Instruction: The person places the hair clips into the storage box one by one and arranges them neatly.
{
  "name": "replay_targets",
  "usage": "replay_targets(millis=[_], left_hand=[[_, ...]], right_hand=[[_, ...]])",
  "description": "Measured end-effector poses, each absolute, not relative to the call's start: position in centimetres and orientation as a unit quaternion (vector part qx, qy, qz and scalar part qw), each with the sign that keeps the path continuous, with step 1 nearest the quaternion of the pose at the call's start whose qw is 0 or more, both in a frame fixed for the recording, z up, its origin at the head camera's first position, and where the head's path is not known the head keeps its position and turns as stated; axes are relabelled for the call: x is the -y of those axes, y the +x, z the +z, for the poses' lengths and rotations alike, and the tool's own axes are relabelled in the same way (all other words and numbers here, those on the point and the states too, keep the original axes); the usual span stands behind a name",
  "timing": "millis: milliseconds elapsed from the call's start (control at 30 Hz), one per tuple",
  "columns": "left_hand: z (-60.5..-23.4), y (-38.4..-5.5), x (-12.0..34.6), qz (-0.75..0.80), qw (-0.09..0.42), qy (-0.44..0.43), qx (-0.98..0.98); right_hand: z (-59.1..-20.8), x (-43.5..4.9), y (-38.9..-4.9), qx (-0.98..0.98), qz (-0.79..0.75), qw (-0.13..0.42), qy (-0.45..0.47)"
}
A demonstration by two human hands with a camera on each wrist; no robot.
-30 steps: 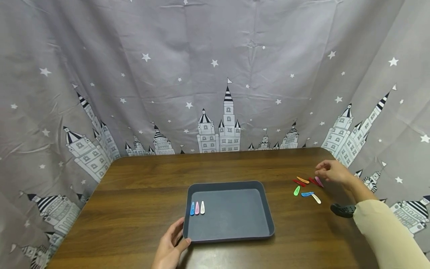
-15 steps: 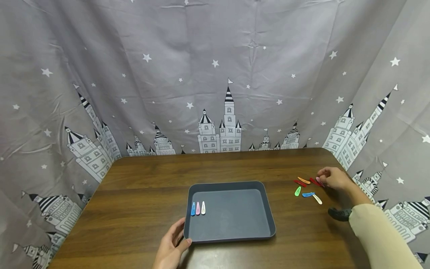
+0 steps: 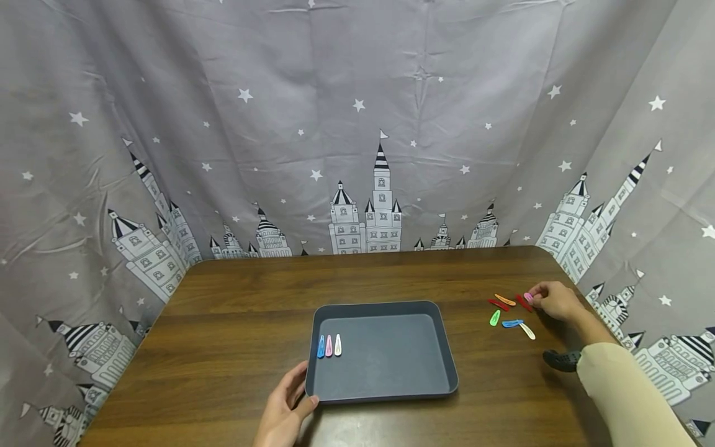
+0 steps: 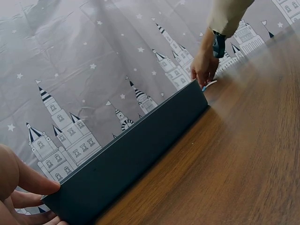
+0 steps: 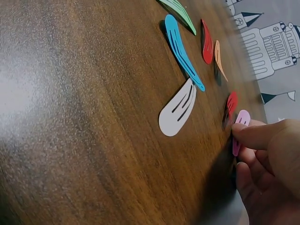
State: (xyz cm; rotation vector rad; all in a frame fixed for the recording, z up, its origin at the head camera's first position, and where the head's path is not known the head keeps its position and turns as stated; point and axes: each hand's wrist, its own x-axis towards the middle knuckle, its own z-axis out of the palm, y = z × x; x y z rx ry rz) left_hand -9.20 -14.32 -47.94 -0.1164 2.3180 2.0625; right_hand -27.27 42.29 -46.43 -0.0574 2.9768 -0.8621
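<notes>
In the head view my left hand (image 3: 281,408) holds the near left corner of a dark grey tray (image 3: 391,363), thumb at the rim and fingers along the outer side. Inside, at the tray's left, a blue hair clip (image 3: 321,347), a pink one and a white one lie side by side. Far to the right, my right hand (image 3: 558,302) pinches a pink hair clip (image 5: 243,116) between thumb and fingers. A red hair clip (image 5: 231,101) lies right beside it. The right wrist view also shows a white hair clip (image 5: 168,123) touching a blue one (image 5: 174,40).
Loose green (image 3: 494,318), orange (image 3: 505,300) and other red (image 3: 498,305) hair clips lie on the wooden table (image 3: 240,316), right of the tray. A grey curtain (image 3: 279,124) printed with castles and stars hangs behind. The right wrist wears a black device (image 3: 561,361).
My right hand has come down to the clips and taken hold of the pink hair clip, which has shifted slightly and turned. The left hand and the tray stay in place.
</notes>
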Motion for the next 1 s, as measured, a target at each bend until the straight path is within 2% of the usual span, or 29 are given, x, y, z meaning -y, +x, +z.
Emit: replay_targets(millis=[633, 1000], left_hand=[[-48.0, -9.1, 14.1, 0.663, 0.012, -0.035, -0.747], [-47.9, -9.1, 14.3, 0.658, 0.015, -0.041, -0.752]], right_hand=[[-46.2, -42.9, -26.8, -0.949, -0.308, -0.006, -0.065], [-44.1, -42.7, -26.9, -0.938, -0.335, -0.007, -0.087]])
